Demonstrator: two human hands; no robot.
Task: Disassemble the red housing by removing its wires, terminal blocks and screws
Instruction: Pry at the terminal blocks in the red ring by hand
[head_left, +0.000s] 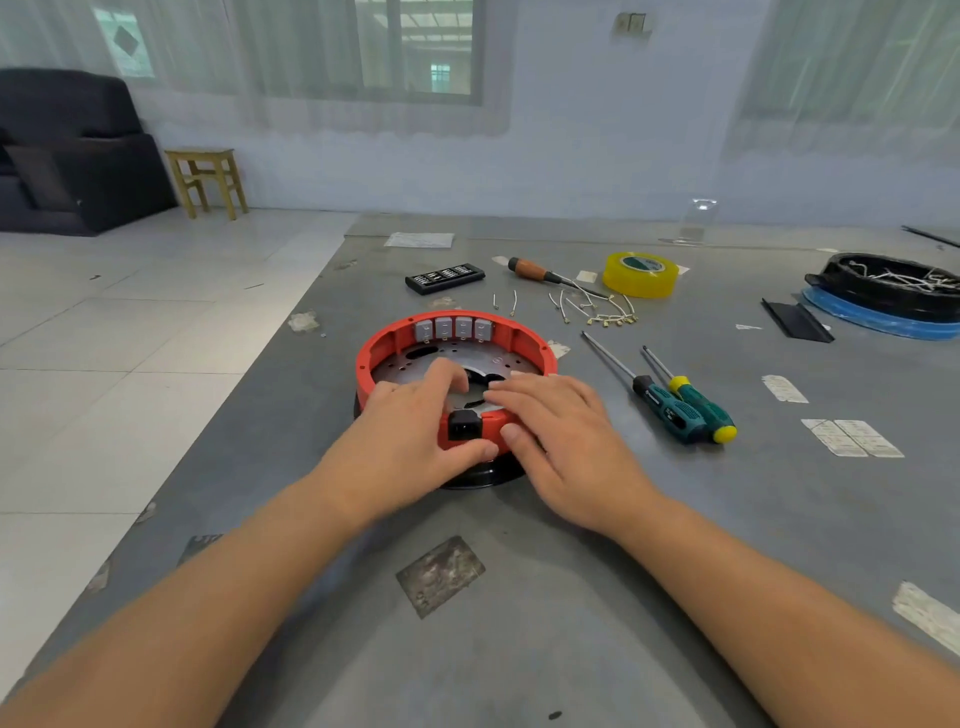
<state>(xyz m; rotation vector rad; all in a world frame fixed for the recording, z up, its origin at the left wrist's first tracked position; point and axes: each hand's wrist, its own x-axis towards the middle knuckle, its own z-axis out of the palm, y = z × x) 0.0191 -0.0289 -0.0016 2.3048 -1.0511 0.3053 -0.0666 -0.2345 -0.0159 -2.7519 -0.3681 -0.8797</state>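
Note:
The round red housing (387, 340) sits on a black base in the middle of the grey table (519, 597). Several grey terminal blocks (453, 328) line its far inner wall above a metal plate (405, 364). A black power socket (462, 423) faces me on the near wall. My left hand (410, 426) grips the near left rim, fingers inside over the plate and thumb under the socket. My right hand (556, 431) grips the near right rim, fingers over the edge and thumb on the outer wall. Removed white wires (597, 309) lie beyond the housing.
Two green-handled screwdrivers (680, 405) lie right of the housing. A wooden-handled screwdriver (535, 271), a yellow tape roll (641, 274) and a black bit case (445, 278) lie further back. A black tray of wires (888, 286) on a blue lid stands at far right.

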